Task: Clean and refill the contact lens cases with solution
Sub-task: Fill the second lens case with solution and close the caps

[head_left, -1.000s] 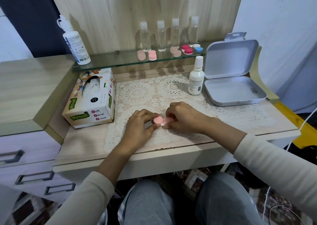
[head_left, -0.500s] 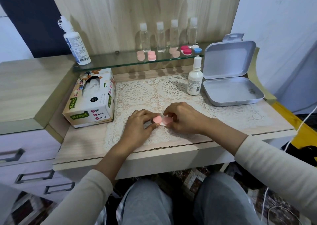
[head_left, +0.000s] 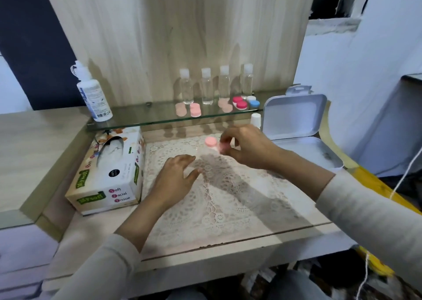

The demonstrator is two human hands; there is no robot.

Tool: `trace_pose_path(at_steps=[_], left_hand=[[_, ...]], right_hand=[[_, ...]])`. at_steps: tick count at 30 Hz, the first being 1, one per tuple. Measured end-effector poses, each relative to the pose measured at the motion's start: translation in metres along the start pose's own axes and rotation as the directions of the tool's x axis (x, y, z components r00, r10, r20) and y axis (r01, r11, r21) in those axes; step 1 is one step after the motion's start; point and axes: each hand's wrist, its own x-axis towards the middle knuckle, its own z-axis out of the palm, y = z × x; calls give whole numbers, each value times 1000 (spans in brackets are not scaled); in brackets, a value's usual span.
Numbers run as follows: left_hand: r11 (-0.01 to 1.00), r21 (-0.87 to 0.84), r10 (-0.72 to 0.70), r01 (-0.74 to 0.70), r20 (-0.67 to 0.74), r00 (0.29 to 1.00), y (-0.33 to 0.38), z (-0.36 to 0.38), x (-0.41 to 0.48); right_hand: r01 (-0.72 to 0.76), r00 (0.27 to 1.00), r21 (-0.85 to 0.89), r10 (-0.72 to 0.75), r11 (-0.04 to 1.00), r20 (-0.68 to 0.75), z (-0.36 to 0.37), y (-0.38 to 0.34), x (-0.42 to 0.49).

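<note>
My right hand (head_left: 245, 149) pinches a pink contact lens case (head_left: 211, 141) and holds it lifted above the lace mat (head_left: 219, 199), near the glass shelf (head_left: 146, 119). One pink lid shows to the left of my fingers; the other end is blurred between them. My left hand (head_left: 177, 178) hovers low over the mat with its fingers relaxed and holds nothing. A small white solution bottle (head_left: 255, 119) stands behind my right hand, mostly hidden. More pink cases (head_left: 195, 110), a red case (head_left: 239, 103) and a blue and white case (head_left: 253, 102) lie on the shelf.
A large solution bottle (head_left: 93, 96) stands at the shelf's left end, and several clear small bottles (head_left: 206, 87) line its back. A tissue box (head_left: 109, 174) sits left of the mat. An open white tin (head_left: 303, 135) lies at the right.
My right hand has lifted the pink case off the mat and carried it up and back toward the shelf. My left hand has let go of it and stays low. The camera view has tilted up.
</note>
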Motion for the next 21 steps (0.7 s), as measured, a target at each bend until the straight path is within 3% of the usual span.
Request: trace_pose_path(at_steps=[8,14,21], left_hand=[[986,166,-36,22,77,996,-24,14,15],[979,200,-51,41,43,998,-33,20,12],[980,195,-53,44,40,998,-35,22,11]], right_hand=[[-164,979,-89,151,982,-136,-24,21,75],[-259,965,-126,251,958,-79,-15,29,111],[-274,962,-169,267,947,-59,0,29,127]])
